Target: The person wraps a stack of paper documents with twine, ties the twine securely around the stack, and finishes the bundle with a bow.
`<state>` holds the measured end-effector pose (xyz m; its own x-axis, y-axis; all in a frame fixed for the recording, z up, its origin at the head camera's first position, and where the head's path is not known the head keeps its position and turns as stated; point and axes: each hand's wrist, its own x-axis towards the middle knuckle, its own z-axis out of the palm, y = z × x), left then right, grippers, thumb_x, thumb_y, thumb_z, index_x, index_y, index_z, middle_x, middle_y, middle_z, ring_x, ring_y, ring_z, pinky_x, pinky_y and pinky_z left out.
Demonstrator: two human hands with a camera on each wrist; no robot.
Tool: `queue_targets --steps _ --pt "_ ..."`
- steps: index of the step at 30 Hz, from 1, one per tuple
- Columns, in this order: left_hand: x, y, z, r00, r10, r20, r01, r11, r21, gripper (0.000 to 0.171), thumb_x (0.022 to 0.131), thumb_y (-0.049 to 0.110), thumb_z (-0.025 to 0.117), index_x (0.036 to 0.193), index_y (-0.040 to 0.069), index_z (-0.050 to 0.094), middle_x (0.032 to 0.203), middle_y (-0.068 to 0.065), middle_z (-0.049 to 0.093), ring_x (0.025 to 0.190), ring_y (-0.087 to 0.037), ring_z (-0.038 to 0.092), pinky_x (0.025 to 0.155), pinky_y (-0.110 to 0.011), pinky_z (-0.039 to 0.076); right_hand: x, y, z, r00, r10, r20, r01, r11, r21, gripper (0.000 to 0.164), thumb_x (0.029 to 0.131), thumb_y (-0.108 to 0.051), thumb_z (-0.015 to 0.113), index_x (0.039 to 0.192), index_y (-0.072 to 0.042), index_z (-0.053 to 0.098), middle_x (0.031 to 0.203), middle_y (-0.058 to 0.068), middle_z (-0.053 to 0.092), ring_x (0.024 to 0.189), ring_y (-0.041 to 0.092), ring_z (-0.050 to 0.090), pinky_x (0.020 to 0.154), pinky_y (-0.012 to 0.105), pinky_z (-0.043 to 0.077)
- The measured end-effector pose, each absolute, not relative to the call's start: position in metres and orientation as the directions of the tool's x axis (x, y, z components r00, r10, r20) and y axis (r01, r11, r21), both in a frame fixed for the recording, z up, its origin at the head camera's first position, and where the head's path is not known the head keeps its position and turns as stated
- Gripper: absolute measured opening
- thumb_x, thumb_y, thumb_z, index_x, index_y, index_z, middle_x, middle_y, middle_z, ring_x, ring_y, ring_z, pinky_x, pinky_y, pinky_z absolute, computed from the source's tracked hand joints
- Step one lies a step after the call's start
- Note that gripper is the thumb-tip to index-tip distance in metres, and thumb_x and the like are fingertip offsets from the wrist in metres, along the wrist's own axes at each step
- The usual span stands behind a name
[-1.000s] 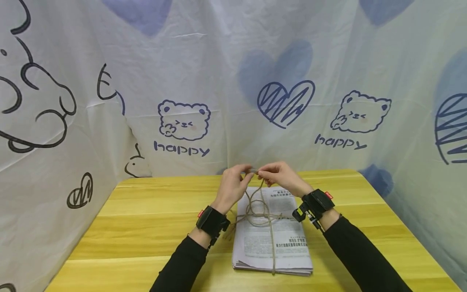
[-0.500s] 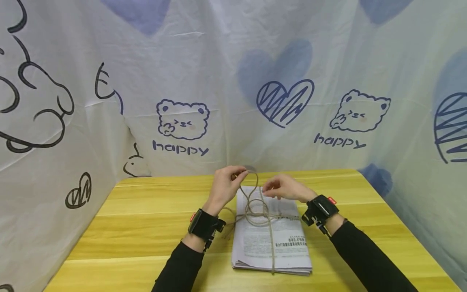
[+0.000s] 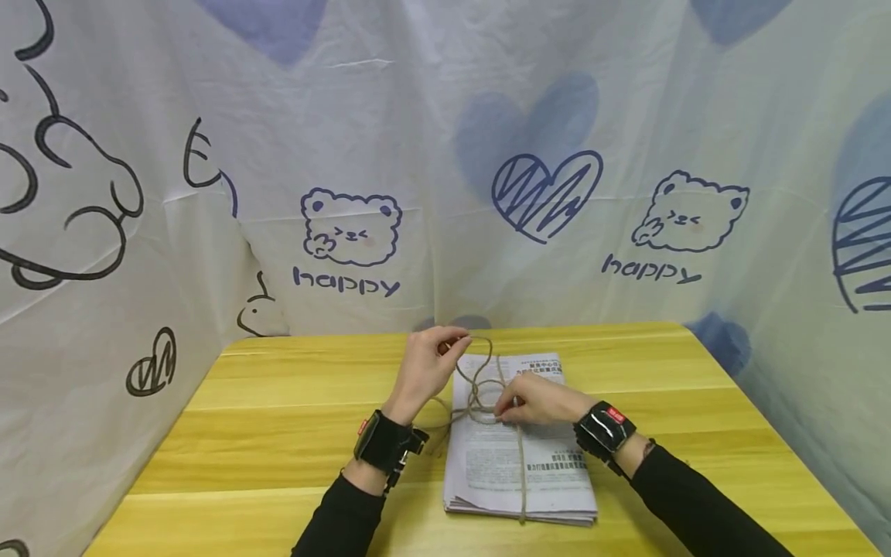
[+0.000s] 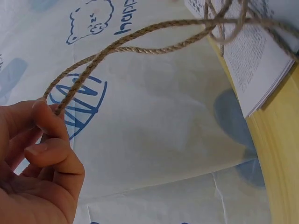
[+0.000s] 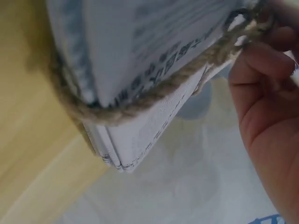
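A stack of folded newspapers [image 3: 487, 472] lies on the table, bound lengthwise and crosswise with brown jute twine [image 3: 521, 472]. Loose loops of the twine lie over the crossing near the middle of the stack. My left hand [image 3: 426, 367] is raised beyond the stack's far left corner, pinching a doubled strand of twine [image 4: 154, 29] that runs back to the crossing. My right hand [image 3: 546, 398] is low over the stack, its thumb and fingertips pinching the twine at the crossing. In the right wrist view the curled fingers [image 5: 264, 60] are right at the knotted twine [image 5: 229, 44].
The yellow wood-grain table [image 3: 278, 433] extends on both sides of the stack. A white curtain [image 3: 445, 255] with bear and heart prints hangs behind the table and along its sides. Loose twine ends [image 3: 437, 441] lie left of the newspapers.
My right hand has let go of the raised twine loop and come down toward me to the crossing. My left hand has moved slightly left, still holding the loop.
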<state>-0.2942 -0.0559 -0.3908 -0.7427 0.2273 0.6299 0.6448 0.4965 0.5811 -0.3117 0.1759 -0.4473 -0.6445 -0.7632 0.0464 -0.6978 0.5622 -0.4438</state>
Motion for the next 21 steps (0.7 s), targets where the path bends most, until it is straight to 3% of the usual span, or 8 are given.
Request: queue_targets --steps 3,8,10,12,14,16,18,21 --pt "-0.291 -0.056 -0.392 -0.742 0.244 0.625 0.649 0.497 0.576 0.014 0.094 0.015 0.067 0.102 0.008 0.077 0.078 -0.001 0.07 0.059 -0.006 0.052 0.056 -0.019 0.042 -0.31 0.178 -0.445 -0.688 -0.722 0.08 -0.677 0.598 -0.428 0.015 0.096 -0.015 0.062 0.101 -0.012 0.076 0.091 -0.005 0.068 0.078 0.006 0.058 0.07 0.025 0.048" --pt "-0.286 -0.055 -0.39 -0.733 0.266 0.626 0.664 0.48 0.574 0.015 0.094 0.015 0.067 0.102 0.007 0.076 0.075 0.0 0.067 0.056 -0.007 0.048 0.054 -0.019 0.038 -0.313 0.173 -0.443 -0.79 -0.609 0.07 -0.548 0.649 -0.528 0.016 0.096 -0.018 0.064 0.084 -0.015 0.075 0.067 -0.009 0.06 0.054 0.005 0.046 0.053 0.023 0.037" --pt "-0.284 -0.054 -0.389 -0.727 0.273 0.63 0.672 0.47 0.572 0.014 0.094 0.015 0.067 0.102 0.008 0.076 0.075 0.0 0.068 0.056 -0.007 0.048 0.054 -0.019 0.038 -0.316 0.169 -0.443 -0.827 -0.558 0.064 -0.491 0.664 -0.564 0.011 0.094 -0.017 0.066 0.088 -0.011 0.074 0.062 -0.006 0.058 0.05 0.005 0.046 0.049 0.023 0.036" --pt "-0.282 -0.052 -0.389 -0.715 0.285 0.638 0.686 0.462 0.562 0.014 0.094 0.015 0.067 0.102 0.008 0.076 0.077 0.0 0.068 0.057 -0.006 0.048 0.055 -0.019 0.039 -0.318 0.165 -0.442 -0.858 -0.512 0.029 -0.424 0.676 -0.602 0.014 0.093 -0.017 0.067 0.103 -0.008 0.072 0.06 -0.001 0.059 0.046 0.008 0.046 0.046 0.024 0.038" --pt "-0.28 -0.05 -0.388 -0.702 0.297 0.647 0.7 0.454 0.551 0.013 0.094 0.014 0.067 0.101 0.009 0.076 0.079 0.0 0.069 0.058 -0.006 0.049 0.056 -0.02 0.041 -0.321 0.162 -0.442 -0.867 -0.498 -0.023 -0.377 0.685 -0.624 0.03 0.094 -0.016 0.066 0.122 -0.006 0.065 0.064 0.004 0.061 0.043 0.01 0.047 0.044 0.026 0.04" --pt "-0.278 -0.049 -0.388 -0.693 0.31 0.651 0.711 0.443 0.546 0.013 0.093 0.013 0.067 0.101 0.007 0.076 0.081 -0.002 0.07 0.06 -0.005 0.05 0.056 -0.02 0.042 -0.323 0.161 -0.442 -0.859 -0.505 -0.081 -0.35 0.695 -0.628 0.037 0.096 -0.017 0.063 0.131 -0.007 0.06 0.065 0.005 0.062 0.039 0.012 0.044 0.043 0.027 0.039" --pt "-0.278 -0.048 -0.388 -0.689 0.316 0.652 0.716 0.436 0.545 0.013 0.093 0.013 0.067 0.101 0.007 0.076 0.082 -0.002 0.071 0.06 -0.006 0.05 0.057 -0.02 0.042 -0.326 0.16 -0.443 -0.84 -0.535 -0.091 -0.376 0.694 -0.614 0.032 0.098 -0.016 0.06 0.128 -0.008 0.063 0.072 0.004 0.065 0.041 0.011 0.045 0.045 0.026 0.041" --pt "-0.277 -0.048 -0.388 -0.691 0.325 0.646 0.716 0.426 0.553 0.014 0.094 0.013 0.067 0.101 0.006 0.076 0.082 -0.002 0.07 0.06 -0.006 0.049 0.056 -0.02 0.042 -0.328 0.16 -0.445 -0.819 -0.573 -0.019 -0.465 0.683 -0.564 0.018 0.097 -0.012 0.059 0.107 -0.006 0.073 0.076 0.002 0.067 0.047 0.009 0.047 0.049 0.025 0.042"
